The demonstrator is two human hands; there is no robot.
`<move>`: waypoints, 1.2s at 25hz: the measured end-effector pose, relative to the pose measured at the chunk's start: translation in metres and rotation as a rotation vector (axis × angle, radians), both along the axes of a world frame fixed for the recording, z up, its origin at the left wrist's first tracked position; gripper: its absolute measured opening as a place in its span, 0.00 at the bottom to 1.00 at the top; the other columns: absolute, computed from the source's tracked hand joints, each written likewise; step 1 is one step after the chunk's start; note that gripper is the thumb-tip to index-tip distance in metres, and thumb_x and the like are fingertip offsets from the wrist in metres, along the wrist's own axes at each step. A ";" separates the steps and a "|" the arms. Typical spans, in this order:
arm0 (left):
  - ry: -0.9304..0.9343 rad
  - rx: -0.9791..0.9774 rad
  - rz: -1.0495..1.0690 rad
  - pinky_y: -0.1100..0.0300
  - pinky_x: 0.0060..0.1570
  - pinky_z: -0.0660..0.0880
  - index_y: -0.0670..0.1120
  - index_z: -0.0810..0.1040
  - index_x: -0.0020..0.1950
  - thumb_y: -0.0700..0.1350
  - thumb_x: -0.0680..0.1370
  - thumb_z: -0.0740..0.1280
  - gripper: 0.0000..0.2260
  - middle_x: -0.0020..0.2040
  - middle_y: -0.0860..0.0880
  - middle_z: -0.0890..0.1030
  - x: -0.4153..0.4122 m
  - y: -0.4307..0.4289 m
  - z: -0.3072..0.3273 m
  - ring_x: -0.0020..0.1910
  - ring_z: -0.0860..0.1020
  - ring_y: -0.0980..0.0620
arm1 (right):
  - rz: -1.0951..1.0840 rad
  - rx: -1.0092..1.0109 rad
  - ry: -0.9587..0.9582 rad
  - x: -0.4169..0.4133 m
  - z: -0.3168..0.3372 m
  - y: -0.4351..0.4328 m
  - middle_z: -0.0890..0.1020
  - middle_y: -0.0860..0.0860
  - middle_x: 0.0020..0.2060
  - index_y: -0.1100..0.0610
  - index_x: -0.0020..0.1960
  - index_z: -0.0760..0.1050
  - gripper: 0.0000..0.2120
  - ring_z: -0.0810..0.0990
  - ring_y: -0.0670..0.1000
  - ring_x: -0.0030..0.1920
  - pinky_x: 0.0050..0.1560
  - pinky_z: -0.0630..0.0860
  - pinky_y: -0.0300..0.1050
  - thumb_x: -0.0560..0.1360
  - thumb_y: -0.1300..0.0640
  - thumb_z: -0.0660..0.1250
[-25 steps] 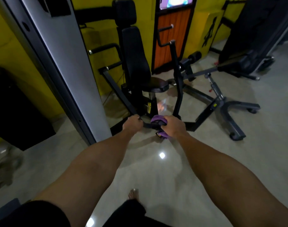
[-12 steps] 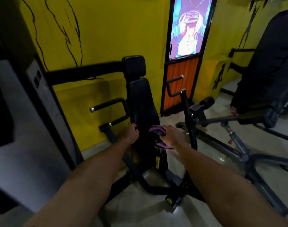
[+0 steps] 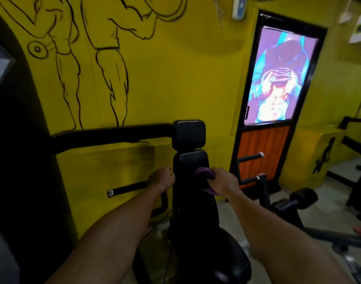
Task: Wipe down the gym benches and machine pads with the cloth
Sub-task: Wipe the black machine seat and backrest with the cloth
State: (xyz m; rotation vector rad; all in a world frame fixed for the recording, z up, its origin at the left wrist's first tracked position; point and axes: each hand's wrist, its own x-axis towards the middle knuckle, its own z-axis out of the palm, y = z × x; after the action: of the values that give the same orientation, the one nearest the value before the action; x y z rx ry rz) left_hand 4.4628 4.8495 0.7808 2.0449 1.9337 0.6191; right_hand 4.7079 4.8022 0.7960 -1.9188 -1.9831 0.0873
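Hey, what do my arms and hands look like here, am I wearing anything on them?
No sleeves show on the left forearm or right forearm; both are bare down to the frame's edge. The left hand and right hand wear no gloves, and no watch or wristband shows. Rings are too blurred to tell.

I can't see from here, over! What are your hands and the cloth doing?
Right hand grips purple cloth against tall black padded backrest. Left hand on backrest's left edge, grip unclear. Nothing in the way.
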 end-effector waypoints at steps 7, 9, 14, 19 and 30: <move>-0.015 0.077 0.013 0.50 0.65 0.73 0.49 0.71 0.75 0.51 0.82 0.60 0.20 0.73 0.45 0.73 0.000 0.125 0.031 0.70 0.73 0.42 | -0.031 0.108 0.137 -0.004 0.029 0.146 0.76 0.54 0.59 0.53 0.64 0.72 0.16 0.77 0.62 0.59 0.52 0.75 0.53 0.80 0.47 0.64; -0.031 0.095 -0.008 0.50 0.63 0.73 0.47 0.72 0.73 0.49 0.83 0.61 0.19 0.72 0.44 0.74 -0.003 0.169 0.035 0.68 0.73 0.41 | -0.078 0.118 0.191 -0.017 0.031 0.185 0.75 0.54 0.60 0.54 0.63 0.72 0.15 0.77 0.61 0.59 0.53 0.75 0.54 0.81 0.47 0.64; -0.023 0.157 -0.108 0.50 0.58 0.76 0.49 0.74 0.71 0.48 0.83 0.59 0.17 0.69 0.45 0.75 -0.001 0.292 0.038 0.65 0.76 0.42 | -0.246 0.195 0.422 -0.054 0.034 0.295 0.76 0.57 0.60 0.55 0.65 0.72 0.16 0.77 0.61 0.59 0.55 0.75 0.55 0.80 0.49 0.64; -0.101 0.269 -0.177 0.47 0.67 0.71 0.47 0.66 0.76 0.47 0.85 0.55 0.19 0.76 0.48 0.67 0.016 0.401 0.044 0.73 0.66 0.46 | -0.289 0.341 0.684 -0.102 0.021 0.401 0.63 0.53 0.75 0.49 0.77 0.64 0.23 0.68 0.62 0.71 0.64 0.74 0.60 0.83 0.45 0.60; -0.622 0.665 -0.358 0.58 0.55 0.75 0.42 0.80 0.64 0.48 0.85 0.53 0.19 0.60 0.46 0.82 0.052 0.487 0.010 0.58 0.79 0.49 | -0.546 0.412 0.813 -0.057 0.007 0.518 0.48 0.43 0.82 0.37 0.76 0.64 0.20 0.44 0.55 0.82 0.75 0.51 0.71 0.84 0.41 0.56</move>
State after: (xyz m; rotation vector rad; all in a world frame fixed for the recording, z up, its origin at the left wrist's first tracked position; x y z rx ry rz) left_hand 4.5146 5.3364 0.7909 2.0787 1.0473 1.7143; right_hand 4.6505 5.3197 0.8030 -1.6911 -0.8493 0.2420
